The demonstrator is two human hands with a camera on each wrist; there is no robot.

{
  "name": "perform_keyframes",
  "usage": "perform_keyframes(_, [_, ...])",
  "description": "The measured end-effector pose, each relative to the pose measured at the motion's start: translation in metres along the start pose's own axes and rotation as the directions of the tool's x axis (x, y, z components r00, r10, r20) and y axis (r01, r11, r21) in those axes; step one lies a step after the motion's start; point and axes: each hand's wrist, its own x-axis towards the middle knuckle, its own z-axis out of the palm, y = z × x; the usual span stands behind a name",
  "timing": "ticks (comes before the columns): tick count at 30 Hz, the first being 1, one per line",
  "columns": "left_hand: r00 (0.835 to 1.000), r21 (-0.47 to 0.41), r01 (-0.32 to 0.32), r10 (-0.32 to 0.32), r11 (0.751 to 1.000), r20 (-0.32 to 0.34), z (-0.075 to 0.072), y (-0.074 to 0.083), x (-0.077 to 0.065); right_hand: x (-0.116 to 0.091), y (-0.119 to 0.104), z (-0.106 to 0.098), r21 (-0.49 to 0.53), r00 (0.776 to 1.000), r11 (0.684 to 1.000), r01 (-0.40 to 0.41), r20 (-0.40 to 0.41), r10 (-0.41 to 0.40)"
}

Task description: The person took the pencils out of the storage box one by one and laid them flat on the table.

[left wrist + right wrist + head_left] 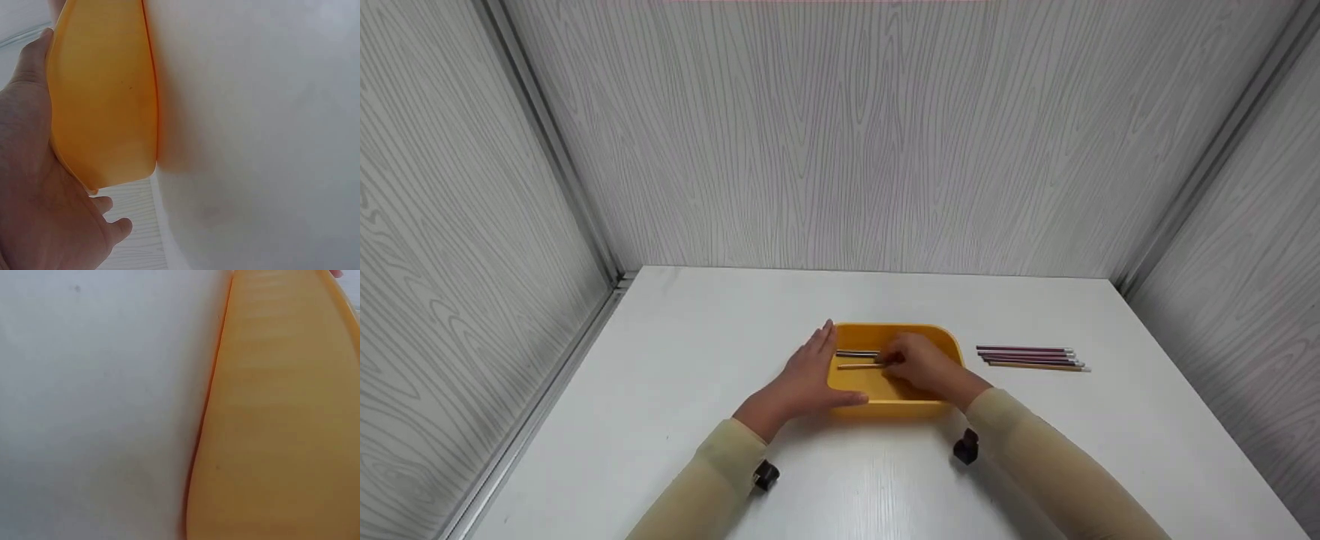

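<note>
A yellow plastic tray (900,410) stands on the white table. My left hand (808,379) rests against its left end, fingers straight along the rim and thumb over the front edge. In the left wrist view the palm of the left hand (39,169) lies beside the tray's corner (112,135). Inside the tray, my right hand (919,364) reaches down and pinches the right end of a gold-coloured pencil (856,366). Dark pencils (856,353) lie just behind it. The right wrist view has only the tray's outer wall (275,427), with the right hand's fingers out of sight.
To the right of the tray, several pencils (1027,350) lie side by side on the table, mostly dark purple with a yellow one (1027,365) in front. Grey wood-grain panels (855,150) enclose the back and sides. Each wrist carries a small black device (766,475).
</note>
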Motion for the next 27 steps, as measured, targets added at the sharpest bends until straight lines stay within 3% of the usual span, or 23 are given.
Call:
perform_keyframes(10, [1.000,-0.002,-0.016,0.016,1.000,-0.003,0.0003,0.0009,-0.0003,0.0005,0.0016,-0.0001,0.097,1.000,0.995,-0.021,0.015,0.020])
perform_keyframes(27, [1.000,-0.011,0.024,-0.024,1.000,0.008,-0.0007,0.0022,-0.0009,0.0012,0.0019,-0.0019,0.020,0.998,0.998,0.061,-0.007,-0.061])
